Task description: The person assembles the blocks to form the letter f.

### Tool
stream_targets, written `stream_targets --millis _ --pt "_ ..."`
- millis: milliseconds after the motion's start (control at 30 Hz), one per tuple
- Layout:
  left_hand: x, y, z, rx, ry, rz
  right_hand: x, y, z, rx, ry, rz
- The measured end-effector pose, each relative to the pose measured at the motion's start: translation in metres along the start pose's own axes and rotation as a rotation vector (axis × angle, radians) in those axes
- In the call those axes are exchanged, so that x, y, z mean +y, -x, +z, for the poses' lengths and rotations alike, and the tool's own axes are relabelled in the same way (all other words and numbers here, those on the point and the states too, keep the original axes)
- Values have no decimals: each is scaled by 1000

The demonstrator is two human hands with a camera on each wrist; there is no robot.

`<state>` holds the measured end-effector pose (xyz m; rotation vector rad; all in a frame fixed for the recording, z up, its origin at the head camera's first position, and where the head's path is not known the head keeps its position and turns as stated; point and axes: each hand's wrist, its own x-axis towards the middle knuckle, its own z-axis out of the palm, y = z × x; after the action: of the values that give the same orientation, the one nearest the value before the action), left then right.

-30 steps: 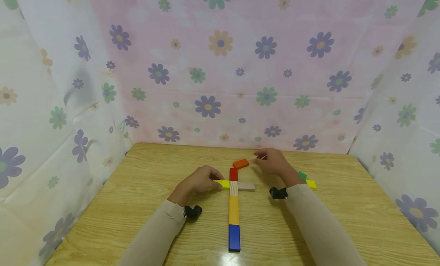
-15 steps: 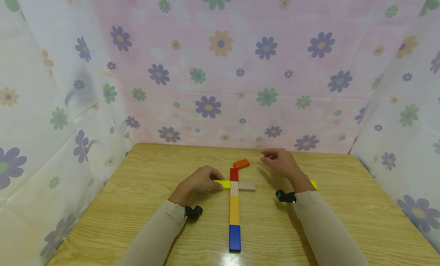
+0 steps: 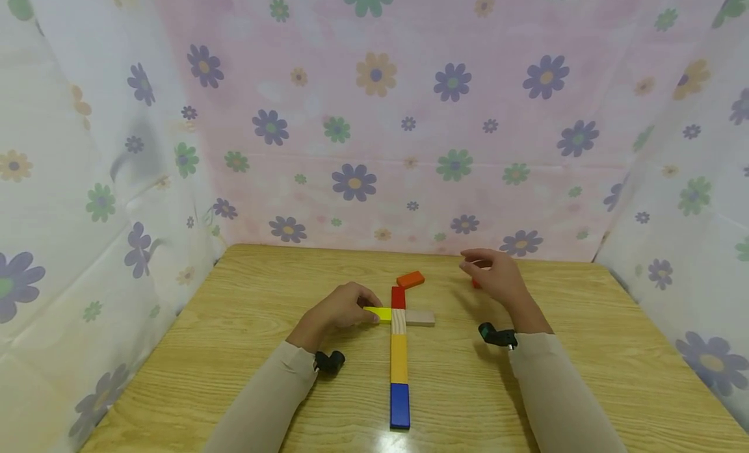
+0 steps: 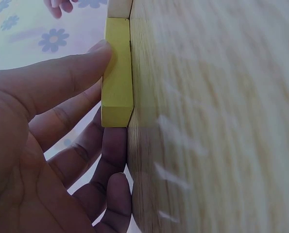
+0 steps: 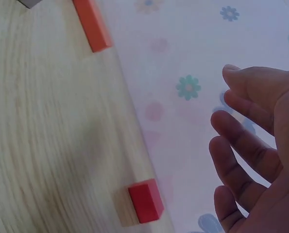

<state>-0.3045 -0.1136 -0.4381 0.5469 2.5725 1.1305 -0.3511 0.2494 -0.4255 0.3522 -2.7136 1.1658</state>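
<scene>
My left hand (image 3: 342,308) pinches a yellow block (image 4: 117,68) between thumb and fingers, flat on the table. That block abuts the left side of a striped bare-wood block (image 3: 398,321). Above it in line lies a red block (image 3: 398,297); below come an orange-yellow block (image 3: 399,359) and a blue block (image 3: 400,406). A greyish block (image 3: 420,318) extends to the right, so the pieces form a cross. My right hand (image 3: 496,276) hovers over the table with loosely bent fingers, holding nothing. Another red block (image 5: 146,201) stands near it, partly hidden by the hand in the head view.
An orange block (image 3: 411,279) lies askew at the top of the cross, close to the red one. The wooden table (image 3: 281,264) ends at a flowered cloth (image 3: 409,199) behind, with cloth on both sides too.
My right hand has moved rightward, away from the orange block. A red block now shows beside it, while the green and yellow blocks at right are hidden behind the arm. My left hand stays put.
</scene>
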Motion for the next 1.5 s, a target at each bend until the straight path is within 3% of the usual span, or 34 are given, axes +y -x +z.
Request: stream_targets --millis 333,767,1500 --pt "0 -1 1 4 -5 -17 21 9 -18 15 40 65" --pt "-1 -1 2 5 12 -28 43 14 -14 -73 47 156" --pt "-1 0 0 4 11 -17 49 15 -6 -103 83 147"
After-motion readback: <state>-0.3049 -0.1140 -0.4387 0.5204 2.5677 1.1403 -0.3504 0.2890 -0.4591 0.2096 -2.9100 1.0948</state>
